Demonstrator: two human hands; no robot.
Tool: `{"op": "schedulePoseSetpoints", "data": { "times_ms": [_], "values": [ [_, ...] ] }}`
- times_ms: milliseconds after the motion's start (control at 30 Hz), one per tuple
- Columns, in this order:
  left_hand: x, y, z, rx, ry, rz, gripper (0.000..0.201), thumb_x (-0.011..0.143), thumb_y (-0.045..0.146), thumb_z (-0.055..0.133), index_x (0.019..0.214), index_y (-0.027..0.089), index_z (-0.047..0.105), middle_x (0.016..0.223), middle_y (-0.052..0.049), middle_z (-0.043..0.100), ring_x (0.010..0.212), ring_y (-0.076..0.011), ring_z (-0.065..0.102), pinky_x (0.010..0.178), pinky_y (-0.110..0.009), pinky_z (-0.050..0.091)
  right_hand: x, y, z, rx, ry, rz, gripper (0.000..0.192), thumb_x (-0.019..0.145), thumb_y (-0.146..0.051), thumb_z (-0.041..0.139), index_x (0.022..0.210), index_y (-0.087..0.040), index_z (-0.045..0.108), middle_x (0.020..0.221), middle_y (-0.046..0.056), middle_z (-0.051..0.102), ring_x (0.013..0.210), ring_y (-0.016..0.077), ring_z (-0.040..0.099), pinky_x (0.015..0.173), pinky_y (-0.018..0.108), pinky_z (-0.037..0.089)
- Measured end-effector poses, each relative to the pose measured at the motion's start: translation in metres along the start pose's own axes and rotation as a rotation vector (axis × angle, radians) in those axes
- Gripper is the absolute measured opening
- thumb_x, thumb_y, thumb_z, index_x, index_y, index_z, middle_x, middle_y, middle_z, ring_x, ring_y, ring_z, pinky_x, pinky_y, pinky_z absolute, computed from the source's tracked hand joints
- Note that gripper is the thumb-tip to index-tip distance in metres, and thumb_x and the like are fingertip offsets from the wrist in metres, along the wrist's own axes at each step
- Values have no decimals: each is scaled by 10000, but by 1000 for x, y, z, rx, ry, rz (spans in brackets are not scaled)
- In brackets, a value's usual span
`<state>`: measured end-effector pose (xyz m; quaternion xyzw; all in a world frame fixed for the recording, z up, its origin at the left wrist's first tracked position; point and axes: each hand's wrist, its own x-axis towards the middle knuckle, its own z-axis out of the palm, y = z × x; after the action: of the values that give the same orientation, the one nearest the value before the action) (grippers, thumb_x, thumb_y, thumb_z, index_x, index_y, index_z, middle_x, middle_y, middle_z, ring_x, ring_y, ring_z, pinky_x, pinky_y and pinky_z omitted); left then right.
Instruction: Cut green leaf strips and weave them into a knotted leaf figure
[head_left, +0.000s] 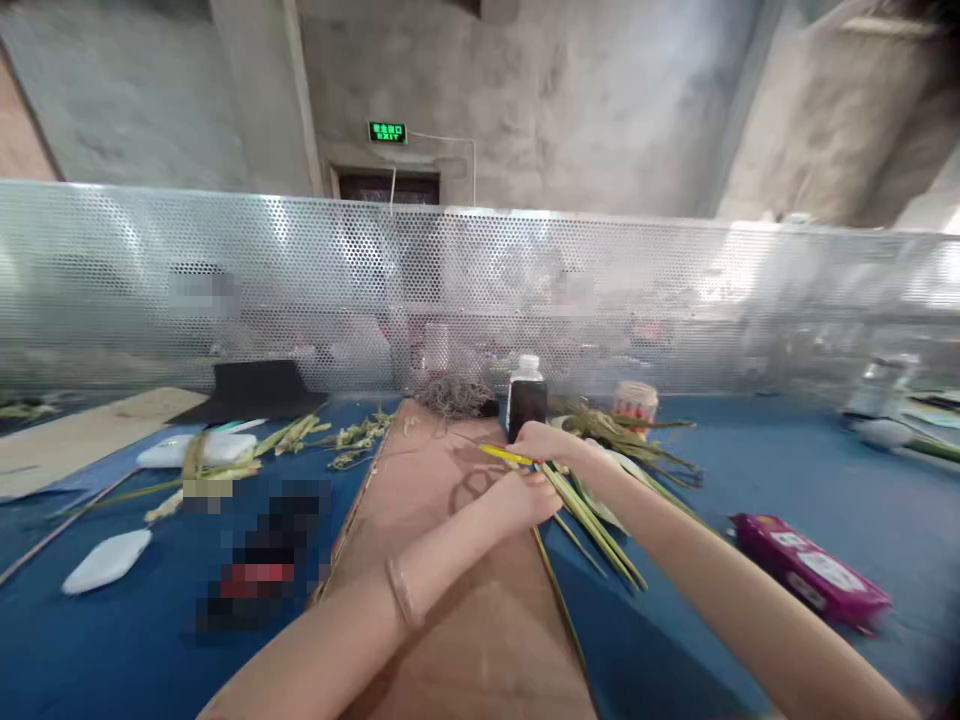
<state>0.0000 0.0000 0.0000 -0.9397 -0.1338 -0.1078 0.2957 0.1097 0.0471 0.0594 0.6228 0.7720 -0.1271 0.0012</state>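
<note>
Over a strip of brown cardboard (480, 600), my two hands are close together. My right hand (546, 443) is closed around a slim yellow tool (504, 455), which points left and seems to end in a thin dark tip; its exact kind does not show. Just below and nearer to me is my left hand (529, 497), a clear bangle on its wrist. Its fingers curl at the upper ends of long green stalks (604, 540), which slant down to the right. Blur hides the exact contact between fingers and stalks.
Behind my hands stand a dark-labelled bottle (528, 400), a tangle of wire (454, 395) and a jar (636, 405). Dried stalks (364, 437) lie left. A purple packet (810, 570) is right, a white object (107, 562) left. A perforated metal screen (480, 290) closes the table's back.
</note>
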Motion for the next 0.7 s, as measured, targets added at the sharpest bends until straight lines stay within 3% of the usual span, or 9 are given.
{"op": "schedulePoseSetpoints", "data": {
  "times_ms": [233, 400, 533, 700],
  "values": [
    [-49, 8, -33, 51, 30, 23, 115, 862, 127, 527, 756, 144, 570, 776, -51, 610, 753, -190, 567, 667, -311, 411, 12, -20, 35, -43, 46, -39, 319, 891, -348, 563, 1127, -135, 574, 1132, 63, 585, 974, 239, 594, 813, 395, 512],
    [-95, 7, -63, 73, 18, -25, 166, 836, 51, 490, 704, 147, 518, 699, -23, 555, 634, -159, 510, 553, -286, 364, 20, -19, 48, -135, 132, -42, 315, 902, -327, 552, 1165, -153, 545, 1155, 83, 574, 978, 212, 593, 817, 407, 511],
    [-119, 9, -71, 59, 32, -33, 142, 845, 70, 481, 738, 158, 508, 708, -9, 542, 620, -150, 484, 551, -282, 358, 21, -19, 49, -210, 187, -71, 314, 906, -327, 545, 1167, -153, 544, 1161, 86, 572, 981, 210, 591, 823, 416, 508],
    [-127, 8, -75, 62, 54, -97, 172, 861, 77, 438, 730, 159, 512, 704, -19, 543, 634, -158, 487, 570, -296, 365, 19, -19, 46, -281, 235, -102, 310, 907, -327, 544, 1164, -155, 546, 1161, 86, 572, 980, 208, 591, 824, 414, 507]
  ]
}}
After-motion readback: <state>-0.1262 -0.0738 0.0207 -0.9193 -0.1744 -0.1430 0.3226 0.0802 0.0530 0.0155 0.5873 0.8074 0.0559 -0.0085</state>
